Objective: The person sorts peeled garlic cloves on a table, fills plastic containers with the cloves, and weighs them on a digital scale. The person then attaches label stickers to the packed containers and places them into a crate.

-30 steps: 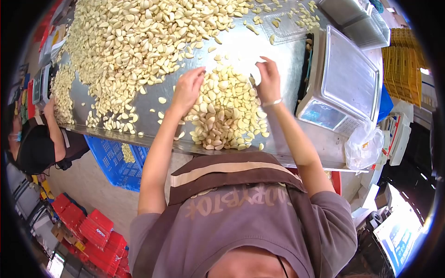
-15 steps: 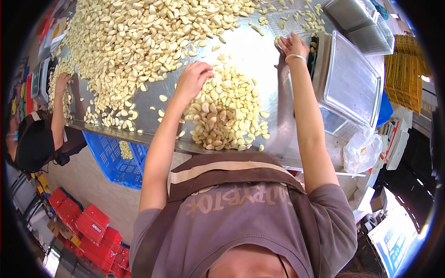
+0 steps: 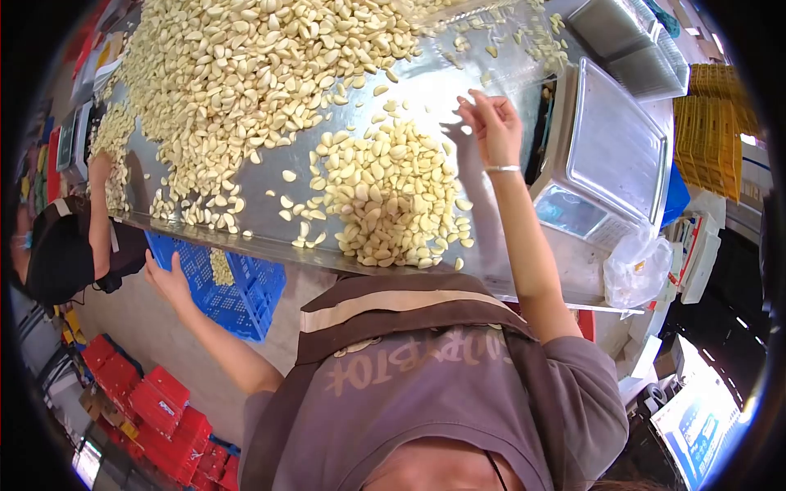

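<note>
My left hand [image 3: 168, 282] is off the table's edge, by the side of a blue crate [image 3: 266, 299]. Its thumb and fingers are spread, with nothing in them. Above the metal table [image 3: 274, 168], my right hand [image 3: 497, 131] has loosely bent fingers, partly apart, and I see nothing held. A small pile of peeled garlic cloves [image 3: 393, 180] lies between my arms, near the front edge. Beyond my right hand is a clear plastic tray [image 3: 524, 69], blurred, with cloves seen in or through it. A single clove shows just left of my right fingers.
A large heap of peeled garlic [image 3: 270, 65] covers the far left. At right stand a weighing scale [image 3: 618, 139], stacked clear containers [image 3: 626, 37], a plastic bag [image 3: 639, 270] and yellow crates [image 3: 708, 135]. A co-worker [image 3: 61, 254] reaches onto the table at left. Red crates [image 3: 164, 401] are stacked behind.
My left hand has left the small garlic pile and swung left, beyond the table edge. My right hand has drawn back toward me, away from the clear tray.
</note>
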Available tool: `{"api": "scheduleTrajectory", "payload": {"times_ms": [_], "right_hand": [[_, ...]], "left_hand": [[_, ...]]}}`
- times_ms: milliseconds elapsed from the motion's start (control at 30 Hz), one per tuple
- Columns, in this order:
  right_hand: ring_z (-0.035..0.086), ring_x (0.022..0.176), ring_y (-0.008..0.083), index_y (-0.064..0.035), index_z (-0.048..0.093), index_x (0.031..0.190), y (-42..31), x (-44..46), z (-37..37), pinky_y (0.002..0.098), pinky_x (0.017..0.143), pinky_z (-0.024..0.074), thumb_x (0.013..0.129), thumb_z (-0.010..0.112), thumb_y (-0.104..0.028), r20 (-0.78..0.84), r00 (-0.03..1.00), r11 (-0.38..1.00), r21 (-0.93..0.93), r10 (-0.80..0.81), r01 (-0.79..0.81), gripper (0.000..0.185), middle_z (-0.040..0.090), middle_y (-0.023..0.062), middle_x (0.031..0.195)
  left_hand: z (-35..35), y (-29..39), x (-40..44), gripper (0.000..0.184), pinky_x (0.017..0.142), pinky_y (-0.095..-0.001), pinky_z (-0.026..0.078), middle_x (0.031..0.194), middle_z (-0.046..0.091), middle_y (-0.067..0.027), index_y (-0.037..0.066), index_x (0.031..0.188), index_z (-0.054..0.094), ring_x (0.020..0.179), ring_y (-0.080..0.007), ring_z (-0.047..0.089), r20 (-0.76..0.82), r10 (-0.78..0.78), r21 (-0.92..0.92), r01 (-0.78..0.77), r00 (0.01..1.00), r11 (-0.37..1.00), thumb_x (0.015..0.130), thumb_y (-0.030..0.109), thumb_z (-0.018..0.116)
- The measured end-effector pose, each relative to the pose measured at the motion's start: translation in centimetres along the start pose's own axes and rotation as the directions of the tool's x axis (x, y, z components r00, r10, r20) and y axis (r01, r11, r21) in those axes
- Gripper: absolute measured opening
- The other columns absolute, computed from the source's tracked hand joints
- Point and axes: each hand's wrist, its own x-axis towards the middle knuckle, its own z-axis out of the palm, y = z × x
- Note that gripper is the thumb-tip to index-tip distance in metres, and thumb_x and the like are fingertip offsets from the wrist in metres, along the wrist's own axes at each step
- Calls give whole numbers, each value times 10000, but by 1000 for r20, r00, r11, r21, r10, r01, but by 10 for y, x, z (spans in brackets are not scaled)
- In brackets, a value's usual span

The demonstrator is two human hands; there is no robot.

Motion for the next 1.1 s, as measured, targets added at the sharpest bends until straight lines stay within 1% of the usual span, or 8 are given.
{"api": "scheduleTrajectory", "payload": {"times_ms": [67,133,267,467,533,733,900,1100], "right_hand": [[653,790,218,33,539,817,17,-28,17,250,723,545,821,620,-22,8,999,999,-4,51,-51,98,629,130,868],[639,767,161,20,573,816,26,-67,41,240,721,535,807,635,-29,78,960,957,-134,269,-258,79,639,99,884],[627,761,126,1,628,871,59,-131,72,257,731,533,796,650,-25,387,845,918,-7,369,-398,82,641,78,890],[645,808,166,20,617,884,19,-105,26,262,721,542,801,615,12,445,732,841,-427,516,-333,83,629,99,953],[627,747,138,16,603,935,11,-64,-12,252,676,524,805,606,-17,297,917,856,-510,267,-84,133,633,68,836],[632,741,264,-12,626,1024,-5,101,-43,337,705,495,761,598,-111,223,828,320,-846,-515,427,282,650,155,914],[564,722,357,-36,608,778,29,198,-64,430,642,435,744,604,-142,233,906,-20,-970,-354,241,112,606,175,792],[580,669,148,-23,632,900,6,138,16,271,627,472,773,670,-120,283,852,492,-717,-440,493,164,629,66,794]], "left_hand": [[-30,74,2,379,854,-332,452,1112,569,-184,21,1215,518,997,-268,558,111,-29,-398,72,993,914,863,139,594],[-27,153,-15,390,891,-300,438,1136,587,-131,-8,1252,486,1037,-186,550,343,86,-848,269,935,457,909,169,540],[-50,286,-64,546,811,-293,491,1138,560,-160,45,1401,201,949,-192,588,397,419,-876,473,817,-92,944,177,470],[-69,284,-30,552,665,-286,537,972,601,-145,46,1405,193,759,-187,625,450,398,-827,541,799,-151,935,148,464],[-70,267,-22,530,679,-300,537,957,600,-142,50,1399,217,756,-192,622,462,306,-844,518,832,-135,935,139,458],[-72,240,-22,515,675,-307,537,948,593,-132,61,1391,241,743,-182,618,527,116,-826,540,842,-165,929,119,459],[-67,241,-43,503,649,-282,535,951,591,-118,63,1379,261,725,-166,621,527,139,-828,543,839,-142,926,122,472],[-49,248,-72,509,645,-284,543,929,596,-121,57,1385,246,734,-181,627,576,242,-764,619,781,-181,929,112,465]]}}
